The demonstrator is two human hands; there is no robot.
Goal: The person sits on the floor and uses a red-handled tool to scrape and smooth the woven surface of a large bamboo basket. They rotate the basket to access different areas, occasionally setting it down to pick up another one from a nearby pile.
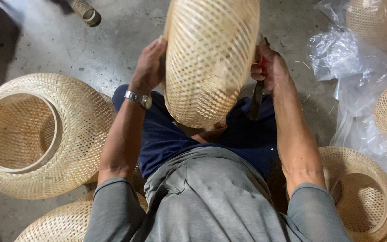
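The concrete floor [113,49] carries a large woven shade [36,134] at its left edge and clear plastic sheeting [350,67] at its right edge. The woven bamboo shade [209,58] is held upright above the lap, between both hands. The left hand [151,65] lies flat against its side, fingers apart. The right hand [267,67] is clamped on a dark-handled tool [256,101]. Risk: the shade may slip, since only one open palm steadies it.
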